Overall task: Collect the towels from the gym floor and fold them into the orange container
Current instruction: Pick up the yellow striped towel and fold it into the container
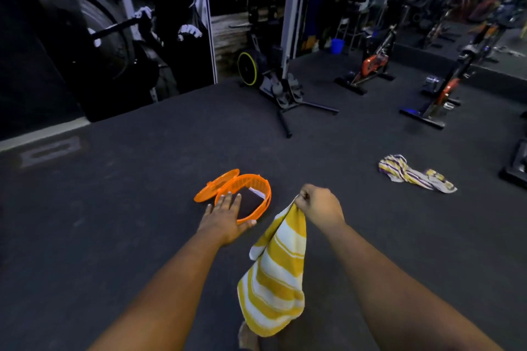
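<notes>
Both your bare forearms reach forward from 6 o'clock. Your left hand [224, 218] lies flat, palm down, fingers straight and spread toward 12 o'clock. Your right hand [320, 204] is fisted, knuckles up, grip pinched closed.

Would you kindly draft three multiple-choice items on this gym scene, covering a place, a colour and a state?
1. Where does the purple-striped towel lie?
A. in the container
B. on the floor to the right
C. on a bike

2. What colours is the towel held by the right hand?
A. yellow and white
B. blue and grey
C. plain red

3. How is the orange container?
A. shut
B. open, lid beside it
C. overturned

Key: 1 B, it lies crumpled on the dark floor; 2 A, its stripes show; 3 B, the left hand reaches over its open rim.
</notes>
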Action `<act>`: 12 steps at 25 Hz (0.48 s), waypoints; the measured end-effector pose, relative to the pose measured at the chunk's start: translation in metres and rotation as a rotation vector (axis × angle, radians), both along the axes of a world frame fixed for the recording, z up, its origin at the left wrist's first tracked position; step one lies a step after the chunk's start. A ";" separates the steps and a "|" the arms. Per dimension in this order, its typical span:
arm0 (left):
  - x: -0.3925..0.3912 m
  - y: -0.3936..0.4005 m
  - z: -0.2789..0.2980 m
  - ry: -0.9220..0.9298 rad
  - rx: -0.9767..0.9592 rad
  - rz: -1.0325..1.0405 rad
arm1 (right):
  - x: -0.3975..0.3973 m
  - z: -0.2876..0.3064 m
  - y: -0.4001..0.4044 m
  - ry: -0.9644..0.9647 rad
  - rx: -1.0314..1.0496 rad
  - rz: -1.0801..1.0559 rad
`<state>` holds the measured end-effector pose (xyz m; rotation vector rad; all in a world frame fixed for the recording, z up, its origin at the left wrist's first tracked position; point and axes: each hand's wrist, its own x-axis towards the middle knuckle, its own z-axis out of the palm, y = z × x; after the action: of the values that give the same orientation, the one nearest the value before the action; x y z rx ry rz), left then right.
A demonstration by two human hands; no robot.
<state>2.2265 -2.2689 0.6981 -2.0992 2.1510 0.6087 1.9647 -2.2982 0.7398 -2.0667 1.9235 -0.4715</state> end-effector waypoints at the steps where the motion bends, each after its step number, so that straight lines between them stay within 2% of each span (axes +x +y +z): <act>1: 0.001 -0.019 -0.004 0.001 -0.001 0.024 | 0.000 -0.003 -0.022 -0.007 -0.019 0.010; 7: 0.010 -0.126 -0.017 0.035 0.044 0.087 | 0.005 -0.015 -0.140 0.070 -0.028 0.131; 10: 0.018 -0.178 -0.008 0.044 0.025 0.115 | 0.014 -0.009 -0.197 -0.004 -0.041 0.188; 12: 0.021 -0.206 -0.001 0.057 0.022 0.135 | 0.020 -0.005 -0.233 -0.140 -0.066 0.237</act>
<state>2.2480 -2.4754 0.6976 -2.2556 2.0332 0.7091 1.9842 -2.5311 0.7352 -2.2029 1.5809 -0.6127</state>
